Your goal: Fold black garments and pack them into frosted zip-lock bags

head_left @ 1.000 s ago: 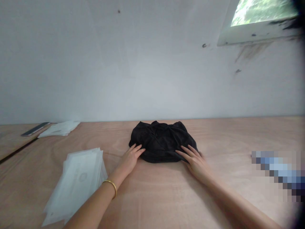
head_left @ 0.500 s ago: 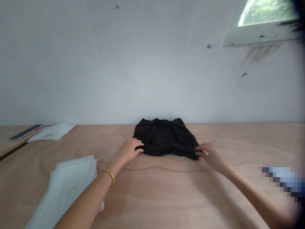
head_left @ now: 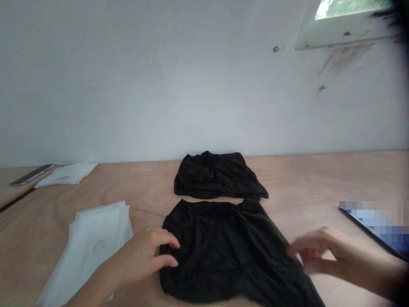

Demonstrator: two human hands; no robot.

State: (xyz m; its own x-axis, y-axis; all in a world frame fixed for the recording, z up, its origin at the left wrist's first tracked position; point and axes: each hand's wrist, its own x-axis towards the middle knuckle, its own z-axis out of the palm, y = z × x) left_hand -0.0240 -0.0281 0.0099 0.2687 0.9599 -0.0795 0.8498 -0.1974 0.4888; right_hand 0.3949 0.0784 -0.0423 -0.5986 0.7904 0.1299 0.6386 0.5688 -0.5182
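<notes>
A black garment [head_left: 220,251] of thin cloth, with a crossed seam on top, lies spread on the table in front of me, its near end cut off by the bottom edge. At its left side my left hand [head_left: 153,251] is open, thumb and fingers apart over the cloth. My right hand [head_left: 315,251], somewhat blurred, is at the right side with fingers loosely bent and fingertips by the cloth's edge; nothing shows gripped in it. Behind lies a second black garment [head_left: 220,175], folded flat near the wall, with neither hand on it.
A stack of whitish translucent sheets or bags [head_left: 96,234] lies left, partly under my left forearm. Farther back left are more white sheets [head_left: 67,174] and a dark flat phone-like object [head_left: 32,175]. A dark-edged device [head_left: 370,226], partly pixelated, lies right. The wall [head_left: 143,85] bounds the wooden table.
Both hands have left the back garment and come nearer to me. Another black garment now lies in front of it, between my hands. The view has shifted slightly.
</notes>
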